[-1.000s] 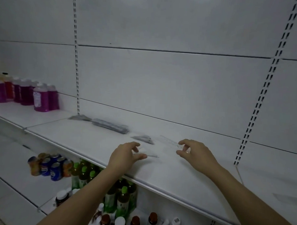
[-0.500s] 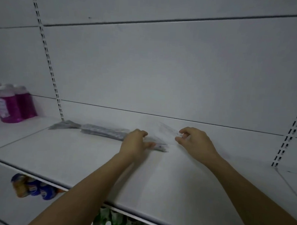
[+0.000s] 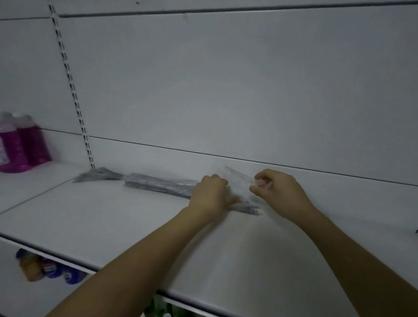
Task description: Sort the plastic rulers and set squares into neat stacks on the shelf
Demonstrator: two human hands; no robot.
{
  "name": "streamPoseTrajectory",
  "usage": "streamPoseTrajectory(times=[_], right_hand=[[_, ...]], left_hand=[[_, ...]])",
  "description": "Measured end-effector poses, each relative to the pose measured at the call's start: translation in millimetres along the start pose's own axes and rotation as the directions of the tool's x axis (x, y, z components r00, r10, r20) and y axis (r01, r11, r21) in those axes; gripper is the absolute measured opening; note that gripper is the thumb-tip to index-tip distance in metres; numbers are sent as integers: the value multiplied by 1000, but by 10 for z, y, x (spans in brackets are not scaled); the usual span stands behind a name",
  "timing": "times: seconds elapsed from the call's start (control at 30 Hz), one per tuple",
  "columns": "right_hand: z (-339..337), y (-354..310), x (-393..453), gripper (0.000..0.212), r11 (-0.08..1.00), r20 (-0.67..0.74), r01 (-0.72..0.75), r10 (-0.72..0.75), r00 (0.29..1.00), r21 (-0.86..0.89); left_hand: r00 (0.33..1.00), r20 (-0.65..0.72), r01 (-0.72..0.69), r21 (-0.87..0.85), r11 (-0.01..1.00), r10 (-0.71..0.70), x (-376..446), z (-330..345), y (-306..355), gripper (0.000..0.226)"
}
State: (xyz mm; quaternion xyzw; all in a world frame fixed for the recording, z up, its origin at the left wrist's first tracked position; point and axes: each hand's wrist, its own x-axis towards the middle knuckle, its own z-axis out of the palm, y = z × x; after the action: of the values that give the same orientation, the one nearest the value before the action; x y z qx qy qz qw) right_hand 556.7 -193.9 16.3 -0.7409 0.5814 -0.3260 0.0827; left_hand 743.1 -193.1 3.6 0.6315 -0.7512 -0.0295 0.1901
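Observation:
A long stack of clear plastic rulers [image 3: 159,183] lies along the back of the white shelf [image 3: 118,226]. A fanned pile of set squares [image 3: 94,176] sits at its left end. My left hand [image 3: 211,196] rests curled on a small clear stack [image 3: 245,208] just right of the rulers, thumb on top. My right hand [image 3: 277,190] pinches a transparent ruler [image 3: 238,177], lifted slightly above that stack and tilted toward the back wall.
Purple bottles [image 3: 14,145] stand on the shelf at the far left. Cans [image 3: 47,268] and bottles show on the lower shelf. A slotted upright [image 3: 70,80] runs up the back panel. The shelf's front edge is near my forearms.
Both hands have reached further back on the shelf toward the ruler stack. The right hand has raised its clear ruler over the small stack. The view moved closer.

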Motion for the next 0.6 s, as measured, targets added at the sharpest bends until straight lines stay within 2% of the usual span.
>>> streamPoseTrajectory(times=[0.1,0.3,0.43,0.6], right_hand=[[163,-290,84,28,1000,38,13,-13,999,6],[498,-919,277,32,998,83,59,-58,995,-9],[783,-1318,404,32,997,111,73,-71,991,-10],[1154,-1738,549,29,995,168,60,-46,985,-78]], left_hand=[[994,-106,-22,-99,995,11,-159,-188,-242,50],[974,-214,-94,-112,989,69,-514,-544,-1093,29],[990,-112,-95,-91,991,85,-791,-647,-1802,23],[996,9,-91,-40,995,91,-926,-687,-2520,33]])
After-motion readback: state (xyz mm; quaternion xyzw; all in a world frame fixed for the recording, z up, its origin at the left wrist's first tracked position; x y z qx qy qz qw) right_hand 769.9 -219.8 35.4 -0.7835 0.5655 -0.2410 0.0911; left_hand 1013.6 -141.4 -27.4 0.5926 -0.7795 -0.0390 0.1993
